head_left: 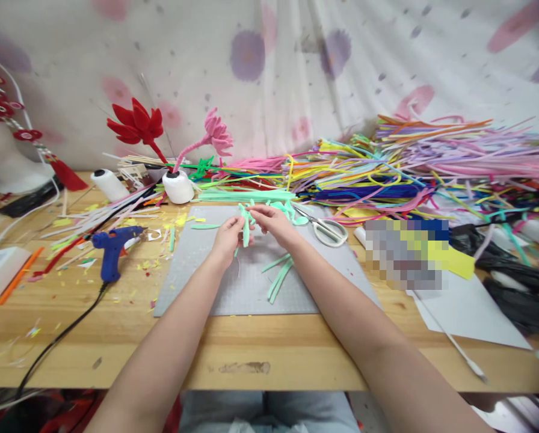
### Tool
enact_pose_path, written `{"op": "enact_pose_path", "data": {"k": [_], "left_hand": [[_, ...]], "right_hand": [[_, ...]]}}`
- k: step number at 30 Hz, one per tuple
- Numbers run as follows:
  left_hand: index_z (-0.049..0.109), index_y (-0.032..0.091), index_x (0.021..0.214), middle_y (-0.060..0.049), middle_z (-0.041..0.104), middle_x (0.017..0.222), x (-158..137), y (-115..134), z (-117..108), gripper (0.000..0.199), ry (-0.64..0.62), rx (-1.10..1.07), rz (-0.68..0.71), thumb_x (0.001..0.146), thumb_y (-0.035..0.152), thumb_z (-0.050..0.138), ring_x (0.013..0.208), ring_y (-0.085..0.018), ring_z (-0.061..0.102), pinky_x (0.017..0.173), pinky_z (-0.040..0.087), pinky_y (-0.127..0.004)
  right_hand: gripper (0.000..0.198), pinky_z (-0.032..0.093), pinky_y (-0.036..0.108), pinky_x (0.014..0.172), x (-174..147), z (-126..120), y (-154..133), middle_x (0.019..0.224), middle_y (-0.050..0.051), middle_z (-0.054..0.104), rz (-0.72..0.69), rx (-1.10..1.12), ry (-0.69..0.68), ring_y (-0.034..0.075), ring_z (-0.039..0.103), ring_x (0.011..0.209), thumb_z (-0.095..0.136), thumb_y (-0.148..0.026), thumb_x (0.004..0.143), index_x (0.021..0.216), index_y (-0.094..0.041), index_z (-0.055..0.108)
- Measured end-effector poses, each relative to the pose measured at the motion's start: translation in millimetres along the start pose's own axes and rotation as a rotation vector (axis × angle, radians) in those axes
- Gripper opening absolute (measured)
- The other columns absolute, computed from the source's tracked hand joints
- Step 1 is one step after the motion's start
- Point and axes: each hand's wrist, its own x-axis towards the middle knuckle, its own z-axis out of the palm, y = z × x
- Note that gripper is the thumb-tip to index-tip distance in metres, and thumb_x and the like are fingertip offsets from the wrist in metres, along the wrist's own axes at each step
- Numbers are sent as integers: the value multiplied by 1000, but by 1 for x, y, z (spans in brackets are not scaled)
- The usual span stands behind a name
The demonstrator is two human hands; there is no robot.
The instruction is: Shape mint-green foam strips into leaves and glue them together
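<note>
My left hand (pixel 230 239) grips a mint-green pipe cleaner piece (pixel 246 231) that is bent into a petal-like shape. From the other side, the fingers of my right hand (pixel 269 221) pinch its upper part. Both hands are above the grey cutting mat (pixel 251 294). Cut mint-green pipe cleaners (pixel 280 279) lie on the mat under my right wrist, and one short piece (pixel 205 227) rests left of my hands. Curled mint-green pieces (pixel 290 210) sit just behind my right hand, beside scissors (pixel 328 231) with pale handles.
A blue glue gun (pixel 110 249) stands at the left, its cord running to the table's front edge. Red (pixel 138 123) and pink (pixel 216 132) pipe cleaner flowers rise from a white thread spool (pixel 178 187). Bundles of coloured pipe cleaners (pixel 454 150) are heaped along the back. Paper (pixel 472 316) lies right.
</note>
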Motion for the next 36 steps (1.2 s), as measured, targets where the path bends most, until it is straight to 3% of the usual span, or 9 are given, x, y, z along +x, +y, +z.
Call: {"op": "enact_pose_path", "data": {"k": [3,9,12,16,20,23,25,31,36], "left_hand": [[56,14,76,2,52,57,-3,0,2,24,-93,82,33,71,37,56,38,-4,39,38,35,-19],[61,13,76,6,33,44,-2,-2,4,31,-135,168,42,71,44,54,36,-4,30,37,31,-18],[62,15,76,4,43,49,-1,-4,3,29,-157,166,13,70,42,55,42,-7,42,43,40,-21],[61,12,74,-5,61,67,-3,-4,4,25,-168,118,-67,73,37,55,61,-13,58,58,47,-27],[60,10,80,-8,63,66,-6,-4,6,27,-199,87,-170,76,35,51,60,-15,60,63,48,-30],[60,10,86,-4,60,62,-6,-5,5,28,-223,86,-177,75,36,53,54,-11,56,64,49,-30],[60,11,86,1,55,58,-5,-7,4,29,-244,82,-149,73,37,57,48,-7,51,64,49,-29],[60,11,81,5,48,56,-3,-11,1,32,-297,42,-123,66,39,62,46,-4,45,62,50,-29],[59,11,78,3,53,55,-4,-13,4,32,-293,111,-100,65,41,63,47,-6,50,60,48,-27]], "right_hand": [[29,27,19,43,0,-2,1,58,-3,51,54,99,-83,5,37,48,58,-42,65,77,-15,60],[23,26,19,43,2,-5,-1,50,-5,47,84,116,14,4,33,44,61,-36,60,64,-14,54],[21,27,20,44,3,-8,-4,49,-5,45,76,68,14,5,34,45,60,-34,60,65,-15,54],[13,33,22,53,1,-9,-10,57,-3,49,-18,-165,21,7,41,52,55,-27,66,64,-14,54],[9,34,24,62,0,-12,-18,64,0,53,-220,-554,12,10,46,63,52,-19,69,63,-14,57],[10,33,24,63,-1,-16,-23,67,0,53,-310,-638,-32,10,46,65,51,-17,70,63,-14,57],[9,33,23,61,-2,-19,-22,66,0,53,-277,-556,-52,9,46,63,53,-18,69,63,-14,57],[24,28,20,47,-2,-19,-5,55,-4,47,66,44,-223,6,41,50,57,-38,68,71,-14,54],[27,25,20,45,0,-18,-4,52,-5,45,109,94,-162,5,41,47,64,-37,60,64,-13,51]]}}
